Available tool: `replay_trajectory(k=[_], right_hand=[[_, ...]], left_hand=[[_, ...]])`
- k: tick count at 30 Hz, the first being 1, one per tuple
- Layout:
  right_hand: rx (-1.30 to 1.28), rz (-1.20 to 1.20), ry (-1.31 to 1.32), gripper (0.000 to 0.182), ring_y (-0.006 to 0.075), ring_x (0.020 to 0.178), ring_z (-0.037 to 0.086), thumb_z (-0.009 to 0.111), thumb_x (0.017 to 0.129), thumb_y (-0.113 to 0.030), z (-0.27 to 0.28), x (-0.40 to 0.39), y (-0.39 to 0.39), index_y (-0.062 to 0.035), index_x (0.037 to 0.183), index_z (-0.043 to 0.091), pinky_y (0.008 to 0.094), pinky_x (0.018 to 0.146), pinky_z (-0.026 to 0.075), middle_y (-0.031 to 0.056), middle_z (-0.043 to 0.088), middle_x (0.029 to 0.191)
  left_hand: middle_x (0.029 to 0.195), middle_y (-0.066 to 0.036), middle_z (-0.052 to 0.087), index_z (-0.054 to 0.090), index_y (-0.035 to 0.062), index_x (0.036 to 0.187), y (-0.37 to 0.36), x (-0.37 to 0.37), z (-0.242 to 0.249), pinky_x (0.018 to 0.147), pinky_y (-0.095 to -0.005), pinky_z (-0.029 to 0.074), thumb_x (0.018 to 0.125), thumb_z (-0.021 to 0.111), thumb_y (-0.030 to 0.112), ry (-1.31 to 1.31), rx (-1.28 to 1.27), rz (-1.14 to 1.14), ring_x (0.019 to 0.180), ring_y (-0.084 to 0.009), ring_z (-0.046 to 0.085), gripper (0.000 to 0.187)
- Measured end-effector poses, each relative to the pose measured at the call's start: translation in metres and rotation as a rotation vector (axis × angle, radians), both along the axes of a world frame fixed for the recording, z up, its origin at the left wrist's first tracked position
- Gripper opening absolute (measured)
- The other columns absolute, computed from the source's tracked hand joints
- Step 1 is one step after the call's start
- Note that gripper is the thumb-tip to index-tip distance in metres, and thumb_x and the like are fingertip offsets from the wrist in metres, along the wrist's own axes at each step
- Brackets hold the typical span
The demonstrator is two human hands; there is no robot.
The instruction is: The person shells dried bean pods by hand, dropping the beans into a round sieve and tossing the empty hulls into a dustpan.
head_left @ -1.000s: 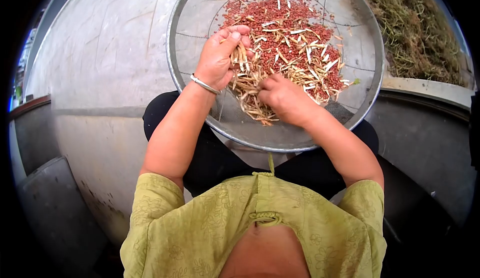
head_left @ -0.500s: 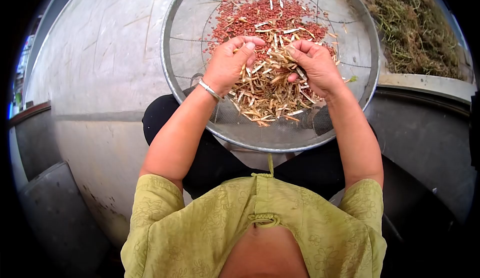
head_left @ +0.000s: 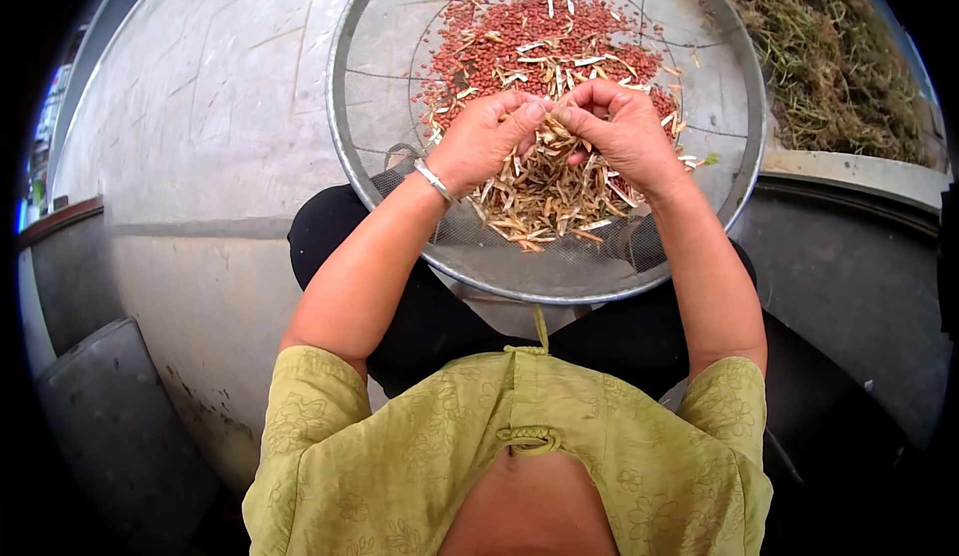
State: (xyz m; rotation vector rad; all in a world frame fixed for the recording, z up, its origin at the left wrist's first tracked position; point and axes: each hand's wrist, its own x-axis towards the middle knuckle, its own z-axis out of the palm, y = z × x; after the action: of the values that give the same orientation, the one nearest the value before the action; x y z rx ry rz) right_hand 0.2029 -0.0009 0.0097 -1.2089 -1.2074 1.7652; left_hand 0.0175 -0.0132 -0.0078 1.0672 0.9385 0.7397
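Observation:
My left hand [head_left: 491, 138], with a bangle [head_left: 437, 182] at its wrist, has its thumb and forefinger pinched together above a round mesh sieve [head_left: 342, 96]. Its fingertips meet those of my right hand [head_left: 621, 134], which is closed on some dry bean pods. What lies between the left fingertips is too small and hidden to make out. Below both hands is a heap of split, tan bean pods [head_left: 544, 201]. Beyond it, a layer of red beans [head_left: 499, 26] covers the far half of the mesh, with loose pod pieces scattered over it.
The sieve rests across my knees, with its metal rim near my body. Dried plant stalks [head_left: 819, 56] are piled at the upper right, behind a low pale ledge [head_left: 854, 174]. Concrete ground [head_left: 210, 86] stretches out on the left. A dark panel [head_left: 125, 426] stands at lower left.
My left hand has moved right, and its fingertips now meet those of my right hand. My right hand has shifted slightly left. The sieve sits a little further right.

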Motion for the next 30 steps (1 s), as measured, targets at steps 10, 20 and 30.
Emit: replay_trajectory(k=[10, 20, 30], right_hand=[[0.074, 0.036, -0.056, 0.015, 0.0073, 0.068, 0.058, 0.062, 0.086, -0.015, -0.006, -0.002, 0.000, -0.0006, 0.088, 0.063, 0.0225, 0.052, 0.055, 0.0019, 0.061, 0.078], [0.341, -0.041, -0.190, 0.009, 0.0035, 0.064, 0.057, 0.063, 0.083, -0.009, -0.010, -0.010, -0.001, -0.0006, 0.086, 0.064, 0.0189, 0.048, 0.048, -0.0002, 0.061, 0.071], [0.232, -0.179, -0.160, 0.009, 0.0049, 0.050, 0.054, 0.063, 0.083, -0.010, -0.013, -0.033, -0.011, -0.0024, 0.088, 0.064, 0.0199, 0.042, 0.045, 0.0000, 0.060, 0.066]], left_hand=[[0.071, 0.003, 0.049, 0.053, 0.0074, 0.092, -0.004, 0.004, -0.013, 0.053, -0.0202, 0.041, 0.091, 0.053, 0.022, -0.155, -0.249, 0.037, 0.060, -0.0065, 0.048, 0.015], [0.077, -0.003, 0.054, 0.050, 0.0056, 0.103, -0.008, 0.013, 0.001, 0.054, -0.0215, 0.047, 0.097, 0.039, 0.027, -0.322, -0.415, 0.122, 0.062, -0.0096, 0.053, 0.025], [0.072, -0.004, 0.053, 0.048, 0.0095, 0.101, -0.008, 0.016, -0.001, 0.039, -0.0193, 0.039, 0.095, 0.025, 0.050, -0.479, -0.527, 0.086, 0.053, -0.0110, 0.051, 0.047]])
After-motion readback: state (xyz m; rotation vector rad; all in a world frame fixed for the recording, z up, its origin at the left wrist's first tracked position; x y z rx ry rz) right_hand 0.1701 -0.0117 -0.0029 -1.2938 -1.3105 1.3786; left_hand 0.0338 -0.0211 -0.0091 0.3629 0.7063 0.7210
